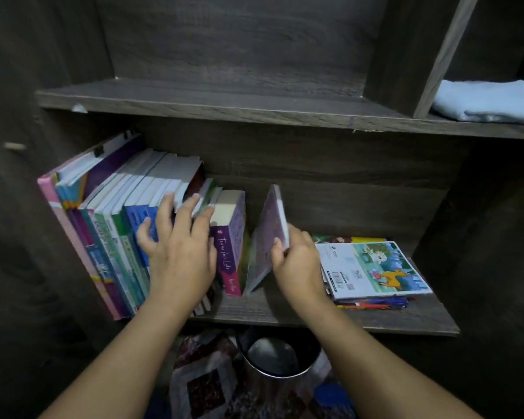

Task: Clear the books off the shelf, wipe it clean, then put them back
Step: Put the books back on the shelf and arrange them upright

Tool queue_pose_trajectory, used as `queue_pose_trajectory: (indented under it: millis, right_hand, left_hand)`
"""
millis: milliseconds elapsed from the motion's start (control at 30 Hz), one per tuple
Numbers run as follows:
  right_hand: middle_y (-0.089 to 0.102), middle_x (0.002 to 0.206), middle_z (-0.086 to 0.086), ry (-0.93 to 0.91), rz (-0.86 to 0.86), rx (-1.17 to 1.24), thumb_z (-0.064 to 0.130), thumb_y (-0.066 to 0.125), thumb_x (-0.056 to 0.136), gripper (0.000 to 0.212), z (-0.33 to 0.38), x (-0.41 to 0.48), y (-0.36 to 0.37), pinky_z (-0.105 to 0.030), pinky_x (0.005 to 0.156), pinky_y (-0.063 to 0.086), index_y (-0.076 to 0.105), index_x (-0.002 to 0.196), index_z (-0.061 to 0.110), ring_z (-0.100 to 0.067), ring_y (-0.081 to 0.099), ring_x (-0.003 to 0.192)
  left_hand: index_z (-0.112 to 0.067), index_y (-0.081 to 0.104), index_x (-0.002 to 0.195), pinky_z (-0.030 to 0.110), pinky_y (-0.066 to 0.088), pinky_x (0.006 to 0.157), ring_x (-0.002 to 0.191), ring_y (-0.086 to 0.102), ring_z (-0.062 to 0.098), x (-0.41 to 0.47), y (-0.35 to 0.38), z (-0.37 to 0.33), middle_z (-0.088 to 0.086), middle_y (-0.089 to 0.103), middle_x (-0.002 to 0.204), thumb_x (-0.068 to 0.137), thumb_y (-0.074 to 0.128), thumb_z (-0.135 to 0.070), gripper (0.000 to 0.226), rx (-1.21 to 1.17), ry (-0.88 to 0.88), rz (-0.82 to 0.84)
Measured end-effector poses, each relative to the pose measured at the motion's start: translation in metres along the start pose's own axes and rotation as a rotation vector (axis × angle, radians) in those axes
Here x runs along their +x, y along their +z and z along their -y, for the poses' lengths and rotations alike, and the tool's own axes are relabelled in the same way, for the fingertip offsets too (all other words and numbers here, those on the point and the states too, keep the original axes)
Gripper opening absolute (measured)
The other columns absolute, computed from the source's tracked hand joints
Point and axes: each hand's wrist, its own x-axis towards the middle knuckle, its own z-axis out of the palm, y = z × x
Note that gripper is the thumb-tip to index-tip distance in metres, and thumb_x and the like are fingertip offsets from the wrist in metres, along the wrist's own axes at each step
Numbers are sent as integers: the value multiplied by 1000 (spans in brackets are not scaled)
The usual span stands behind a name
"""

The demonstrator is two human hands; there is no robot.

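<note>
Your left hand [179,255] is spread wide over the row of books [109,225] standing on the left side of the shelf [375,320]; fingers pretty much straight, tips resting on the top edges, thumb out against the blue spines, not gripping anything. Your right hand [297,261] has the thin lilac book [270,234] pinched along its right edge, thumb on the front; that book is tilted, bottom edge on the shelf board just beside the purple book [229,237] that ends the row, top leaning off to the right. Right of your hand there's a picture book [375,269] lying flat on a small pile, pens [375,305] poking out underneath. A folded blue cloth [487,101] sits in the upper right compartment; a metal pot [273,358] sits on patterned fabric [203,382] below the shelf.
</note>
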Motion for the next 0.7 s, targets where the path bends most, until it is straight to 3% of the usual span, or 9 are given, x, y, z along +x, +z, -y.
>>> queue_pose_trajectory:
  millis: [100,267,433,533,700]
  right_hand:
    - [44,96,-1,-19,78,48,13,54,93,40,13,2,15,-16,68,28,55,133,14,-12,43,77]
    - [34,105,1,-18,342,75,17,48,99,50,5,0,28,-11,81,28,37,148,20,1,38,79]
    - [32,106,0,-19,519,23,14,40,101,52,-4,1,32,-9,77,26,31,150,30,-5,40,87]
    - [32,107,0,-8,547,10,11,41,100,54,-6,0,35,-8,83,26,31,149,30,-11,43,96]
    - [32,106,1,-15,522,-14,5,47,92,63,-8,4,28,-10,82,31,31,148,29,-7,44,84]
  left_hand:
    - [-12,60,123,59,21,102,141,23,34,2,-1,9,8,48,139,72,76,-15,53,10,16,6]
    - [-14,60,124,52,22,99,139,27,32,3,-1,21,4,49,138,75,73,-18,51,20,82,15]
    - [-15,60,125,51,22,96,138,29,32,3,-1,23,4,50,137,74,73,-22,52,38,103,11]
    - [-15,59,125,52,23,96,138,28,34,3,0,21,5,49,137,74,72,-25,54,57,101,18]
    - [-16,57,127,52,23,97,138,26,35,2,1,19,6,48,137,74,72,-30,56,69,97,28]
